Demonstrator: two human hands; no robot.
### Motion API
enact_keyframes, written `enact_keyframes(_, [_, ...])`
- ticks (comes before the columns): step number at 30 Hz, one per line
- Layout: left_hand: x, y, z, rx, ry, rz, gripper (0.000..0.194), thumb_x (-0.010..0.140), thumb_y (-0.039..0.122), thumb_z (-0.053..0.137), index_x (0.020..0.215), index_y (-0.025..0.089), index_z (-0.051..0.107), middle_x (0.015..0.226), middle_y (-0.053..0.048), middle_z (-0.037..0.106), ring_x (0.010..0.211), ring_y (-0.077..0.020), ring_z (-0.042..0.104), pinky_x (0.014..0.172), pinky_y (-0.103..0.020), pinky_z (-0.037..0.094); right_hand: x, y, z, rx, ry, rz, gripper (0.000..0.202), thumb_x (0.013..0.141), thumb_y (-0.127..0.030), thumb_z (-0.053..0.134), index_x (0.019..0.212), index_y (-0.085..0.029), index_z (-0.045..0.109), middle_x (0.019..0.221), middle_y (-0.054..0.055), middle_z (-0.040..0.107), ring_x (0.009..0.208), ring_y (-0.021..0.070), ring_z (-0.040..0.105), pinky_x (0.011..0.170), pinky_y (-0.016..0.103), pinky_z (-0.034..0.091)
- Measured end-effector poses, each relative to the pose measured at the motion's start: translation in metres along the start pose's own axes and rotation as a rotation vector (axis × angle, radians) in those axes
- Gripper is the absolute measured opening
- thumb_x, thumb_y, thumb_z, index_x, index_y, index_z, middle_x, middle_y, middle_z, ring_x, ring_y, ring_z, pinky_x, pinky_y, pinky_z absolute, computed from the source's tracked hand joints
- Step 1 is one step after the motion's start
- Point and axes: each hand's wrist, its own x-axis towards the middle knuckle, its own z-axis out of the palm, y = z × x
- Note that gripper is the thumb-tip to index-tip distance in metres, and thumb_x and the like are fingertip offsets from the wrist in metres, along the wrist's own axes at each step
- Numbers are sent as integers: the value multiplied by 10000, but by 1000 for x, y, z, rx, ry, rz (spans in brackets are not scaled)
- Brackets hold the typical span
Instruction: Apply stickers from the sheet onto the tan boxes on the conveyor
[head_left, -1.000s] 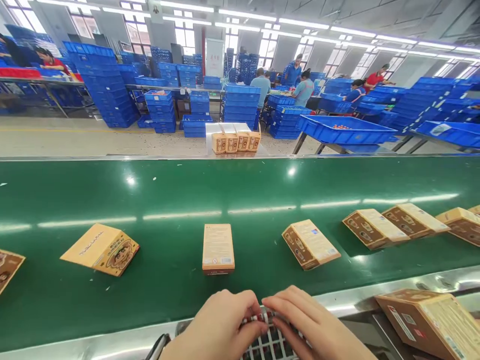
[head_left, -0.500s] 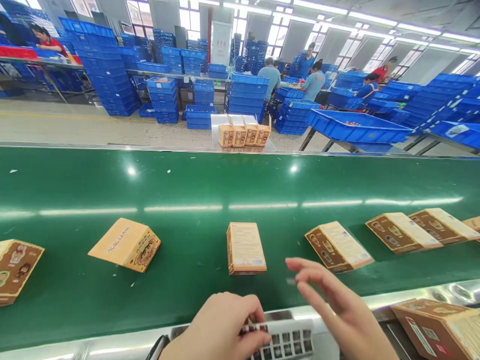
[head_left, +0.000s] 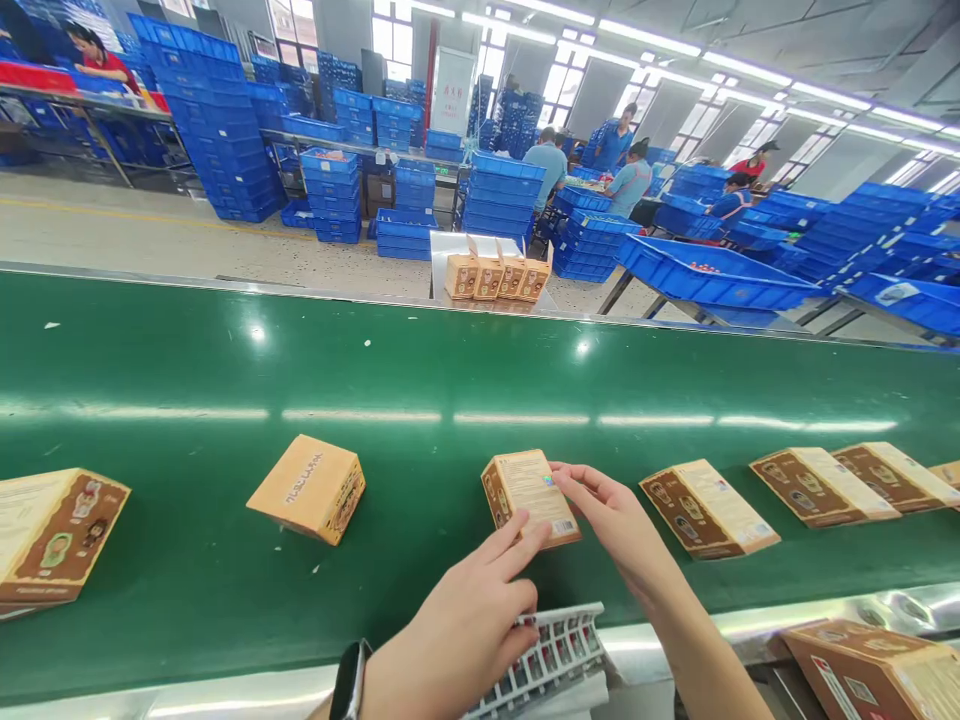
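A small tan and brown box (head_left: 529, 485) lies on the green belt (head_left: 420, 370) in front of me. My left hand (head_left: 472, 610), with a dark watch at its wrist, rests two fingertips on the box's near side, while its other fingers are curled round a white gridded sheet (head_left: 551, 655) with small dark and red pieces. My right hand (head_left: 611, 510) touches the box's right edge with its fingertips, the palm turned toward it. The undersides of the right fingers are partly hidden.
More boxes lie on the belt: a tan one (head_left: 311, 485) and a brown one (head_left: 67, 540) to the left, several to the right (head_left: 705, 510). A larger box (head_left: 877, 665) sits at lower right. Beyond the belt are four-sided cartons (head_left: 499, 277), blue crates (head_left: 712, 275) and people.
My right hand has moved left and forward onto the box. My left hand has reached forward, two fingers now on the box, the sheet still held and tilted. Boxes appear further right in view.
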Motion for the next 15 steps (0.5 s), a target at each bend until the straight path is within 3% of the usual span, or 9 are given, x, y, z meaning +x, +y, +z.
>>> enact_keyframes(7, [11,7,3,-19,7,28,48,844,78,696,841,121,716,1601,-133,333,1494,-337,253,1186,-477,375,-2,3,3,-160,152,-51,460,715,-611,661,856,-175,699,775,96,750,717,266,692,617,364,552])
enact_keyframes(9, [16,8,6,-2,14,39,52,848,77,689,846,117,723,1603,-144,329,1496,-329,256,1189,-462,372,-3,5,5,-225,227,-94,436,726,-604,626,827,-182,668,834,113,743,726,265,683,607,366,541])
enact_keyframes(12, [25,8,11,18,20,63,43,845,97,700,830,120,734,1621,-137,296,1503,-319,243,1195,-443,361,-3,9,4,-293,322,-149,379,744,-574,607,827,-205,615,1087,146,696,857,271,668,723,400,536])
enact_keyframes(15, [34,7,17,34,15,92,17,835,121,724,828,116,739,1632,-130,272,1504,-330,238,1213,-457,319,4,10,-2,-432,476,-197,477,761,-575,587,1040,-188,585,1220,180,607,934,300,644,778,452,514])
